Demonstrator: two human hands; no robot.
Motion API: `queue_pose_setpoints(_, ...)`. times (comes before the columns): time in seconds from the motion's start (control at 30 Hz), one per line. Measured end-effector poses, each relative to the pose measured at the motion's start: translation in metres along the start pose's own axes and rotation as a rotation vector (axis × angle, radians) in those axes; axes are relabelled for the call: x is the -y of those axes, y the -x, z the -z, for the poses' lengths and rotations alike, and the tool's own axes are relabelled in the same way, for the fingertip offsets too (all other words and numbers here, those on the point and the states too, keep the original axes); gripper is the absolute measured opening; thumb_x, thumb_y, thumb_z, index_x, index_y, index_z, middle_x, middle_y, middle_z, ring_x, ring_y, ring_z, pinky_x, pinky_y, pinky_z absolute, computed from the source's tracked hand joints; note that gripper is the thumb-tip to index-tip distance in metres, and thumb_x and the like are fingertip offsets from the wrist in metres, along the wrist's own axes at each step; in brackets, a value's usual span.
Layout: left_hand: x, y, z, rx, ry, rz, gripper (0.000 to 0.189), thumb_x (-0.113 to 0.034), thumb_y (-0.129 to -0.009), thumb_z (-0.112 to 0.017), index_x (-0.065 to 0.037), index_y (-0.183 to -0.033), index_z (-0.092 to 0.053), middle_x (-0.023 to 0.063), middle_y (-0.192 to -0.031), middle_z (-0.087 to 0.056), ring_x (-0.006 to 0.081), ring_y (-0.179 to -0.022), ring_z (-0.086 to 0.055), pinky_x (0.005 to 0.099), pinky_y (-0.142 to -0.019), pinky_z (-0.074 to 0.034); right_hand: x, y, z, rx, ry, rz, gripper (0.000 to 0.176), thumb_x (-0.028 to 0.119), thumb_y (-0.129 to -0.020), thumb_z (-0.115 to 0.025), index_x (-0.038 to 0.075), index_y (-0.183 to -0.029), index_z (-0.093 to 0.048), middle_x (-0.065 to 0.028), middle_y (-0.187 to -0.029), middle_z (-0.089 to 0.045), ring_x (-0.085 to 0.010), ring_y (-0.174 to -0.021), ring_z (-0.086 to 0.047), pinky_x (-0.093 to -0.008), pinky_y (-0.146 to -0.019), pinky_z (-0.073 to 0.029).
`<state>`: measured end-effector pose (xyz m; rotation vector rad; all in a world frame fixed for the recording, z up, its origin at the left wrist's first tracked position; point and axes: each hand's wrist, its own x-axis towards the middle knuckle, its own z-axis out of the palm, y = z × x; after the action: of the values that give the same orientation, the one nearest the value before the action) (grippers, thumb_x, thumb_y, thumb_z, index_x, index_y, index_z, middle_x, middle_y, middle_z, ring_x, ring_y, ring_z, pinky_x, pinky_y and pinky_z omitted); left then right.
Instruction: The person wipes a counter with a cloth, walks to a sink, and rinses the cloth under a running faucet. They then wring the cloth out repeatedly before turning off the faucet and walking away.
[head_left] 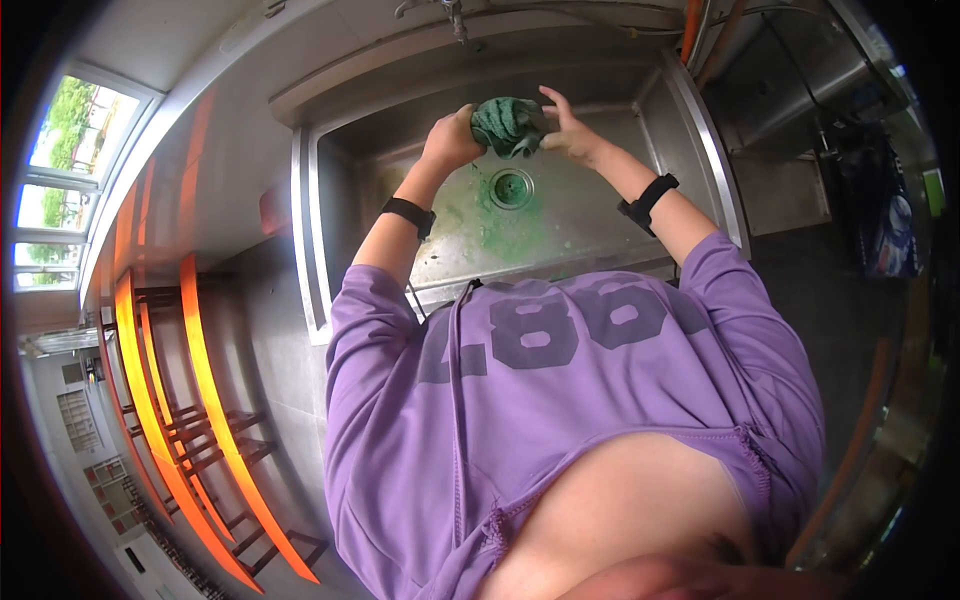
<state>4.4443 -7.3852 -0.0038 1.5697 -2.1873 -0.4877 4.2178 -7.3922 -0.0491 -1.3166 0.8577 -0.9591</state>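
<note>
A bunched dark green cloth (pixel 508 126) is held above the metal sink (pixel 595 215), over its far part. My left hand (pixel 455 138) is closed around the cloth's left side, its fingertips hidden behind the folds. At the cloth's right edge, my right hand (pixel 573 132) grips with thumb and fingers, while one finger sticks up and away. Below the cloth lies the round drain (pixel 511 188), with green liquid around it and splashes on the sink floor.
A metal tap (pixel 455 18) sticks out at the back wall above the sink. Long orange benches or tables (pixel 215 390) stand at the left near windows (pixel 65 170). On the right hangs a dark printed bag (pixel 885 215).
</note>
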Motion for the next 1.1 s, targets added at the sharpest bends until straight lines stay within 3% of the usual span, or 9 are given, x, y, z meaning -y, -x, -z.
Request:
queue_pose_setpoints(0.07,-0.001,0.001,-0.004,-0.118,-0.039,-0.132,0.048,-0.012,-0.060,-0.062,-0.010,-0.107,-0.054,0.0141,-0.090,-0.058,0.0338,-0.087,-0.056,0.0390,-0.075,-0.046,-0.001,0.004,0.015,0.082,-0.577,-0.360,0.095,0.021,-0.070,-0.069,0.026,-0.137,-0.002,-0.0132,-0.128,-0.026,-0.0348,-0.107,-0.042,-0.0542,-0.081,-0.042)
queue_pose_setpoints(0.17,-0.016,0.004,-0.006,-0.188,-0.132,-0.168,0.047,-0.007,-0.061,-0.060,-0.014,-0.107,-0.055,0.0115,-0.085,-0.056,0.0317,-0.082,-0.056,0.0403,-0.072,-0.046,0.005,0.007,0.006,-0.234,-0.829,-0.911,0.089,0.039,-0.074,-0.065,0.022,-0.137,-0.005,-0.0137,-0.133,-0.026,-0.0383,-0.106,-0.044,-0.0566,-0.082,-0.042)
queue_pose_setpoints(0.4,-0.043,0.002,-0.004,-0.178,-0.322,-0.624,0.050,-0.001,-0.061,-0.056,-0.016,-0.109,-0.054,0.0099,-0.084,-0.052,0.0300,-0.075,-0.055,0.0401,-0.069,-0.046,0.002,0.004,-0.007,0.133,-1.053,-0.786,0.052,0.049,-0.080,-0.053,0.012,-0.116,-0.048,-0.0140,-0.112,-0.052,-0.0352,-0.103,-0.050,-0.0539,-0.083,-0.043)
queue_pose_setpoints(0.47,-0.044,0.004,-0.009,-0.133,-0.227,-0.549,0.050,-0.002,-0.062,-0.056,-0.013,-0.111,-0.052,0.0108,-0.083,-0.051,0.0301,-0.077,-0.055,0.0407,-0.070,-0.045,-0.006,-0.003,-0.006,0.188,-1.108,-0.713,0.042,0.043,-0.081,-0.053,0.009,-0.106,-0.055,-0.0127,-0.101,-0.059,-0.0300,-0.095,-0.056,-0.0491,-0.083,-0.046)
queue_pose_setpoints(0.57,-0.044,0.009,-0.020,-0.073,-0.047,-0.273,0.050,-0.006,-0.064,-0.060,-0.006,-0.112,-0.049,0.0148,-0.095,-0.054,0.0326,-0.086,-0.056,0.0395,-0.075,-0.046,0.007,-0.005,-0.012,-0.139,-0.956,-0.648,0.029,0.028,-0.082,-0.053,0.006,-0.100,-0.057,-0.0097,-0.090,-0.062,-0.0224,-0.082,-0.060,-0.0391,-0.079,-0.049)
queue_pose_setpoints(0.73,-0.028,-0.003,-0.029,0.195,0.120,0.075,0.054,-0.015,-0.060,-0.067,-0.003,-0.110,-0.051,0.0160,-0.102,-0.058,0.0313,-0.090,-0.058,0.0336,-0.081,-0.045,0.006,-0.020,-0.024,-0.199,-0.445,-0.077,0.022,0.007,-0.075,-0.059,0.003,-0.096,-0.055,-0.0083,-0.090,-0.061,-0.0176,-0.081,-0.059,-0.0316,-0.072,-0.049)
queue_pose_setpoints(0.83,-0.012,-0.006,-0.028,0.231,0.414,-0.077,0.045,-0.016,-0.058,-0.067,0.001,-0.098,-0.054,0.0194,-0.089,-0.060,0.0305,-0.085,-0.058,0.0346,-0.077,-0.045,0.005,-0.026,-0.037,-0.346,-0.276,0.011,0.026,0.001,-0.070,-0.062,0.003,-0.094,-0.053,-0.0041,-0.085,-0.058,-0.0134,-0.078,-0.057,-0.0281,-0.072,-0.047)
queue_pose_setpoints(0.97,0.002,-0.004,-0.030,0.469,0.723,0.106,0.045,-0.005,-0.060,-0.063,-0.002,-0.104,-0.054,0.0047,-0.092,-0.060,0.0152,-0.081,-0.057,0.0284,-0.071,-0.047,0.004,-0.028,-0.040,-0.248,-0.201,0.108,0.027,0.002,-0.069,-0.062,0.005,-0.094,-0.052,-0.0016,-0.082,-0.057,-0.0105,-0.077,-0.054,-0.0259,-0.072,-0.046)
queue_pose_setpoints(1.1,0.015,-0.002,-0.031,0.652,1.000,0.219,0.044,0.002,-0.060,-0.059,-0.001,-0.103,-0.054,0.0044,-0.093,-0.059,0.0144,-0.082,-0.056,0.0277,-0.072,-0.047,-0.002,-0.028,-0.043,-0.191,-0.147,0.221,0.028,0.003,-0.068,-0.063,0.004,-0.094,-0.052,-0.0002,-0.082,-0.055,-0.0092,-0.078,-0.053,-0.0251,-0.072,-0.045)
